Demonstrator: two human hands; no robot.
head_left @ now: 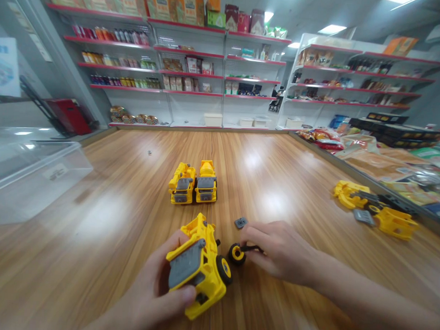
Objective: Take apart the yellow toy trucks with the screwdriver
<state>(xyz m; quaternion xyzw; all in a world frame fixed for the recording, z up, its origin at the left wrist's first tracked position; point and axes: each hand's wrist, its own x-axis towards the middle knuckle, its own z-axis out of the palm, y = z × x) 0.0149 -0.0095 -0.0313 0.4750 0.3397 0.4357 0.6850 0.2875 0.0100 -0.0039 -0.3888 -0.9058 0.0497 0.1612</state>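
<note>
We count three assembled yellow toy trucks on the wooden table (133,181). One, the held truck (198,263), sits at the near edge, tilted, with our left hand (158,288) clamped around it: thumb across the grey panel, fingers behind the body. One fitted wheel shows on its right side.

Our right hand (278,251) is closed on one loose wheel (236,254), which carries a black axle pin. The fingers pinch the pin; the wheel stands just beside the held truck's fitted wheel, and we cannot tell whether the two touch.

One small grey part (240,222) lies on the table just beyond the right hand.

The two other trucks (194,183) stand side by side, touching, farther out at the table's centre.

One group of dismantled yellow pieces (377,209) lies well apart at the right edge. We cannot count its pieces exactly.

One clear plastic bin (28,177) stands at the left.
</note>
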